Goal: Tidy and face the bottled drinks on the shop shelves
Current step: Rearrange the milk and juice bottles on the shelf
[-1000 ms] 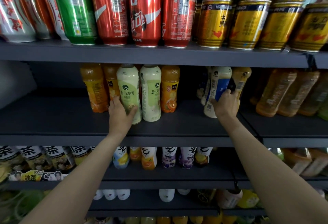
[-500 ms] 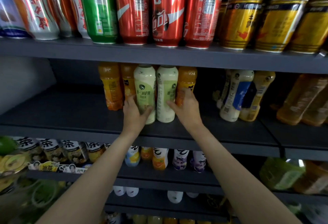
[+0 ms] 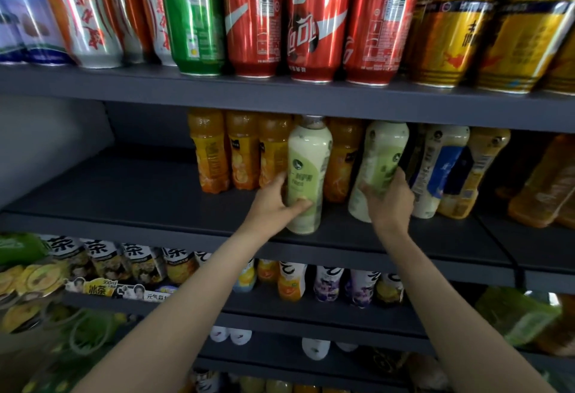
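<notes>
Left hand (image 3: 273, 202): I have it curled round the lower body of the left green bottle (image 3: 306, 174), thumb across the front, fingers behind.
Right hand (image 3: 390, 202): I have it wrapped round the right green bottle (image 3: 381, 162) at its lower half, fingers on the bottle's right side.
Left green bottle: upright on the middle shelf (image 3: 124, 193), close to the front edge, label roughly forward.
Right green bottle: leaning, top tipped to the right; whether its base touches the shelf I cannot tell.
Gap: the two green bottles stand apart, with an orange bottle (image 3: 342, 159) showing between them from the row behind.
Neighbours: the blue-label bottle (image 3: 438, 171) sits just beside my right hand; more orange bottles (image 3: 211, 156) stand behind and to the left.
Risk 1: the tilted bottle could knock the blue-label bottle, because they are so near.
Risk 2: the left bottle could slide off the front edge if I pull it further forward.
Risk 3: a low grip on a tall bottle may let it topple back into the orange row.
</notes>
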Demonstrator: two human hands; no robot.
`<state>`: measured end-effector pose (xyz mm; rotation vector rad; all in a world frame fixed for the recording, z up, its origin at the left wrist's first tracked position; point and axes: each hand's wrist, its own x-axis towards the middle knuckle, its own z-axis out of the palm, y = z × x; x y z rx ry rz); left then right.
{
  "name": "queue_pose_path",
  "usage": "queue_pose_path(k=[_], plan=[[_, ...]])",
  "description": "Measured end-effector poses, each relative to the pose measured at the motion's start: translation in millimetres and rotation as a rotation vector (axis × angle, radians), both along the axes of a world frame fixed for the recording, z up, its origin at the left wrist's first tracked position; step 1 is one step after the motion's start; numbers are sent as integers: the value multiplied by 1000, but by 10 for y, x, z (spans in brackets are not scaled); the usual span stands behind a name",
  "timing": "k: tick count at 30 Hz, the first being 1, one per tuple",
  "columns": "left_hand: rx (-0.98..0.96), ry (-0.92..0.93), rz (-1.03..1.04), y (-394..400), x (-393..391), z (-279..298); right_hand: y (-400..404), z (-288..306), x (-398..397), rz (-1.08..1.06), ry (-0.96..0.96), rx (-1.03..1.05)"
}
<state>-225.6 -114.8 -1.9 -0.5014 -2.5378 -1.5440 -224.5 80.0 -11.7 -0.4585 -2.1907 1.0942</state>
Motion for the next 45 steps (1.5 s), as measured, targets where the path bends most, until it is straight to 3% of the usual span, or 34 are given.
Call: queue_pose_path(k=[13, 17, 20, 23, 27, 42, 45], plan=[[-146, 36, -72, 613, -125, 46, 367, 105, -514, 58, -133, -30], [-128, 16, -84, 875, -195, 13, 453, -26, -49, 41, 120, 151], [-83, 26, -73, 1135, -224, -40, 641, -22, 197, -83, 257, 176], [-73, 97, 8, 1375, -243, -130, 880, -11, 185, -105, 113, 92], [-33, 69, 12, 1595, -263, -206, 954, 0, 100, -84, -32, 175], [-38, 37, 168, 1991, -278, -248, 1031, -106, 62, -71, -7, 285], [-73, 81, 135, 1848, -225, -292, 978, -131, 155, -105, 132, 336]])
